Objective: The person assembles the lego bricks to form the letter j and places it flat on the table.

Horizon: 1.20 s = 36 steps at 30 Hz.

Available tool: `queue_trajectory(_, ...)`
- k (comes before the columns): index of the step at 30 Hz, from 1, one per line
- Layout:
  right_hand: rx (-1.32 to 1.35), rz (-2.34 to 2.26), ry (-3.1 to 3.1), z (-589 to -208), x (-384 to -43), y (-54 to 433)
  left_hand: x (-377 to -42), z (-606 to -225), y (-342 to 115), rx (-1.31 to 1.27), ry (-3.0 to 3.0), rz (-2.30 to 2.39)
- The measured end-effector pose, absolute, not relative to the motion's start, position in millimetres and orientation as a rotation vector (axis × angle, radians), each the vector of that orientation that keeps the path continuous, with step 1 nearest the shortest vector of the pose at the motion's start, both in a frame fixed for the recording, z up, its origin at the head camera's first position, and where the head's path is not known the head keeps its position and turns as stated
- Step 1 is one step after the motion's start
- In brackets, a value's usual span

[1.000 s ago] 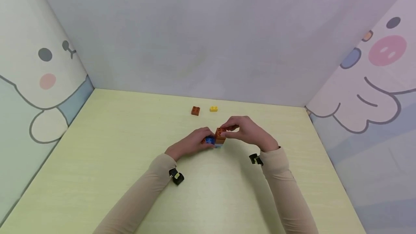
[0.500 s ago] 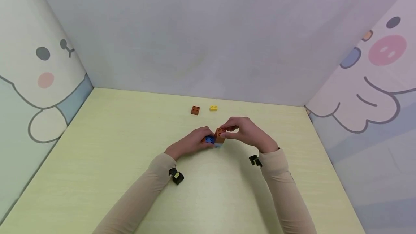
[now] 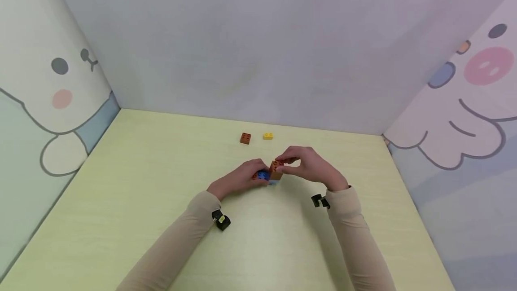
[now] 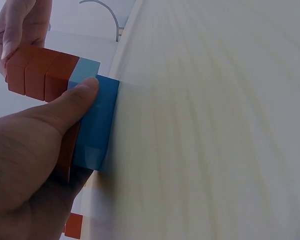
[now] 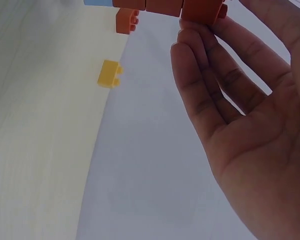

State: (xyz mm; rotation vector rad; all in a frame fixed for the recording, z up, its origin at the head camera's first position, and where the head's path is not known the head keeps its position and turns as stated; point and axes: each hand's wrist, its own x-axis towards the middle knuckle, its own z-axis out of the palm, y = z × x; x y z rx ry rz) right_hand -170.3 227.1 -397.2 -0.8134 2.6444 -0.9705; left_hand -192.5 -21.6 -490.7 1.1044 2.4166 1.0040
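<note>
In the head view my left hand [image 3: 240, 178] grips the lower part of a toy brick build, around a blue brick [image 3: 263, 175]. The left wrist view shows the thumb lying across the blue base brick [image 4: 101, 117] and up to a light blue brick [image 4: 85, 71]. Three orange-brown bricks [image 4: 36, 72] stand stacked on the light blue one. My right hand [image 3: 313, 166] pinches the top orange-brown brick [image 3: 276, 164] between thumb and fingers. Another orange-brown brick [image 4: 66, 155] sits on the blue base, partly covered by the left hand.
Behind the hands lie a loose reddish-brown brick [image 3: 245, 138] and a small yellow brick [image 3: 268, 136], apart from each other. A grey wall [image 3: 242, 48] stands at the table's [image 3: 161, 156] back edge, with cartoon-printed panels at both sides.
The head view has shifted slightly. Both hands keep their hold on the brick build in nearly the same place.
</note>
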Motion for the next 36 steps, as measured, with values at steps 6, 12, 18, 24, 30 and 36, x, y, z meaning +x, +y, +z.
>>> queue_trajectory(6,-0.810,-1.027,2.661,-402,-180,226,-191,-490,-22,1.080,2.417,1.001)
queue_trajectory(12,-0.771,-1.027,2.692,-408,-192,226,-191,-491,-19,1.092,2.422,0.982)
queue_trajectory(18,-0.753,-1.018,2.741,-418,-207,221,-192,-491,-19,1.101,2.434,0.972)
queue_trajectory(24,-0.728,-1.027,2.752,-430,-223,212,-191,-489,-19,1.084,2.427,0.974)
queue_trajectory(30,-0.707,-1.021,2.754,-441,-237,201,-189,-491,-20,1.086,2.430,0.962)
queue_trajectory(36,-0.732,-0.971,2.749,-448,-250,190,-188,-491,-20,1.107,2.433,0.981)
